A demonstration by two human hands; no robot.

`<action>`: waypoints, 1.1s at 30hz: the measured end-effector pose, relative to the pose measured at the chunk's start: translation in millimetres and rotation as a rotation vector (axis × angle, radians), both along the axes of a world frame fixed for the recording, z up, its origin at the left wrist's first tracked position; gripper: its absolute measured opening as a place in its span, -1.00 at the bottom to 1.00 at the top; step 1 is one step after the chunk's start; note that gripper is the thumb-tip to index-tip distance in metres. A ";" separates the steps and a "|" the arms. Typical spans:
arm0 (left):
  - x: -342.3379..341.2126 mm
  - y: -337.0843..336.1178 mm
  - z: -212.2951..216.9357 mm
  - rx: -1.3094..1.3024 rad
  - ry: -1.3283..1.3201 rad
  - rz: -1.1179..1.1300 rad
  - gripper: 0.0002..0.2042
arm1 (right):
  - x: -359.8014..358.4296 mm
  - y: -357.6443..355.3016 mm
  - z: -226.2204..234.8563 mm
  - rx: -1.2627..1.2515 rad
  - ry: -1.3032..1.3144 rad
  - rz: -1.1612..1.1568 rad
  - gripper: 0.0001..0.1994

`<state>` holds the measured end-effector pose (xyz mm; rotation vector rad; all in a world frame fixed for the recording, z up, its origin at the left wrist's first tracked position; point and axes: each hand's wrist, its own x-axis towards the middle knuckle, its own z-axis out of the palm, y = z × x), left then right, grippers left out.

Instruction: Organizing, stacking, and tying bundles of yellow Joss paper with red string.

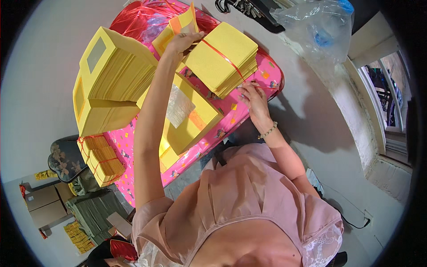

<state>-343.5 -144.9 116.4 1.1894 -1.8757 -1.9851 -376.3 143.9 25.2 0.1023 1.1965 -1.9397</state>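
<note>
Pink blouse up close; right hand pinches red ribbon, probably holding that yellow paper stack snug. Left hand curls alongside, can't tell its grip.

One left hand and one right hand show, with one beaded bracelet. On one pink patterned tablecloth stand three large yellow paper stacks: one ribbon-tied stack, one tall stack and one middle stack; their sheets are too many to count. There is at least one smaller corded bundle, one floral chair back and one clear plastic bag.
</note>
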 end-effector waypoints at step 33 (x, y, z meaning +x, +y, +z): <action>-13.7 -33.0 -78.1 0.474 -0.073 -0.485 -0.48 | 10.5 -21.3 -28.5 0.027 -0.053 -0.114 -0.92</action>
